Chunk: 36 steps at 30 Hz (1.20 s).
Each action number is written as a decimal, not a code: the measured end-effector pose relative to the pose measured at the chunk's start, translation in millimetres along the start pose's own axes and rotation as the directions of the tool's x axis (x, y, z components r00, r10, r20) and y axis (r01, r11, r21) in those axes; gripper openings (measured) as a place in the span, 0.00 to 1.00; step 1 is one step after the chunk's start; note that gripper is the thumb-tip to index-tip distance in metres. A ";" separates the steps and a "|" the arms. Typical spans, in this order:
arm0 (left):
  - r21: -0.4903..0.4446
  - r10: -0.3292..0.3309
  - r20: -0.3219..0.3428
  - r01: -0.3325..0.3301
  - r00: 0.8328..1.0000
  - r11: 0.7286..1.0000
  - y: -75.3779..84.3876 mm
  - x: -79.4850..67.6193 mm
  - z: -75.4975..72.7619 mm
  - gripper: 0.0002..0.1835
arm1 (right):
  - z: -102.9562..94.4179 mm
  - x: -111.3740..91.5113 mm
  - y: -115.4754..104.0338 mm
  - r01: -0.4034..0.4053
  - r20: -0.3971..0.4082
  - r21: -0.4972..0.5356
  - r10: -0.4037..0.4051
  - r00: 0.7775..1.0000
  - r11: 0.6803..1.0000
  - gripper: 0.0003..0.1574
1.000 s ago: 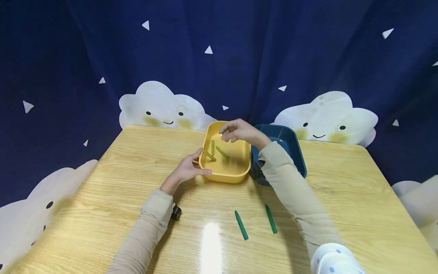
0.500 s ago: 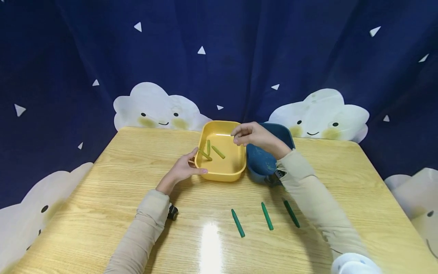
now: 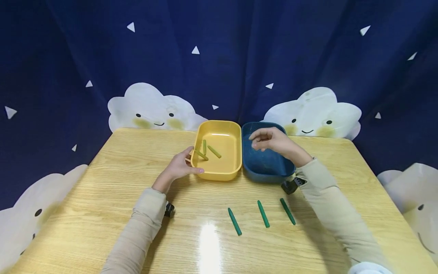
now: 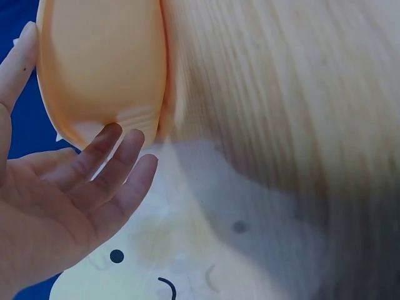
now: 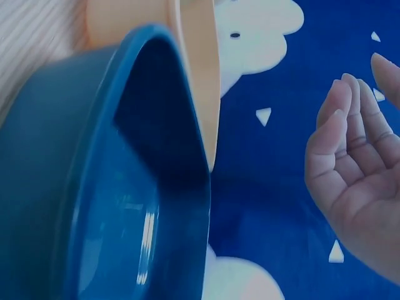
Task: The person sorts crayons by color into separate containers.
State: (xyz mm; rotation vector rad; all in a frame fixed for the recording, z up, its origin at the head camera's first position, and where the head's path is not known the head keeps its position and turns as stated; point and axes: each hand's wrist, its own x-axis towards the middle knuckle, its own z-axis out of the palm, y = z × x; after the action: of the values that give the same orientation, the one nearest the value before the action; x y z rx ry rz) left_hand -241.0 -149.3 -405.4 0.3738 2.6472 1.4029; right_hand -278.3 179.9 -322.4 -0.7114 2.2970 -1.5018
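My left hand [image 3: 178, 165] rests at the near left corner of a yellow plastic bin [image 3: 228, 176], thumb at the near rim and fingers along the left side. In the left wrist view, the left hand's fingers [image 4: 134, 144] are spread and loosely bent beside the bin wall. Inside the yellow bin are three olive-green crayons [image 3: 214, 152]. A dark blue bin [image 3: 267, 178] stands next to it on the right. Over the blue bin hovers my right hand [image 3: 273, 140], its fingers loosely bent; the right wrist view shows nothing in its palm [image 5: 369, 181].
Three darker green crayons, left [image 3: 234, 221], middle [image 3: 263, 214] and right [image 3: 288, 211], lie apart on the wooden table [image 3: 119, 179] in front of the bins. A blue curtain [image 3: 219, 68] with white clouds hangs behind the table's far edge.
My right hand has moved rightward from above the yellow bin to above the blue bin. The rightmost green crayon has come into sight. My left hand stays at the yellow bin.
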 end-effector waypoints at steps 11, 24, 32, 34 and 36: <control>0.033 0.061 -0.034 -0.060 0.998 0.998 -1.3 -2.2 -0.7 0.42 | -41.4 -53.7 35.4 -0.073 -0.184 0.040 0.079 0.980 0.997 0.22; 0.093 0.112 -0.029 -0.109 0.993 0.990 -3.4 -6.3 1.1 0.36 | -41.6 -82.7 70.0 -0.264 -0.426 -0.042 0.221 0.877 0.964 0.34; 0.017 0.083 -0.061 -0.082 0.995 0.996 -3.2 -9.8 3.5 0.26 | -32.6 -81.5 83.7 -0.315 -0.350 0.076 0.321 0.880 0.946 0.42; 0.017 0.088 -0.059 -0.087 0.994 0.996 -3.3 -9.3 3.8 0.28 | -31.0 -81.7 86.0 -0.329 -0.329 0.093 0.341 0.881 0.940 0.44; 0.019 0.086 -0.058 -0.085 0.995 0.996 -3.4 -9.2 3.8 0.29 | -29.7 -82.4 88.2 -0.344 -0.306 0.105 0.360 0.882 0.933 0.45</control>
State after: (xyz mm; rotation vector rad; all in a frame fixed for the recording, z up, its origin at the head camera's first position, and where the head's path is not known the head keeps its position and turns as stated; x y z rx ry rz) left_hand -231.8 -150.5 -410.5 0.4600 2.7214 1.4393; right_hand -245.8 277.5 -392.2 -0.0191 2.4370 -1.5768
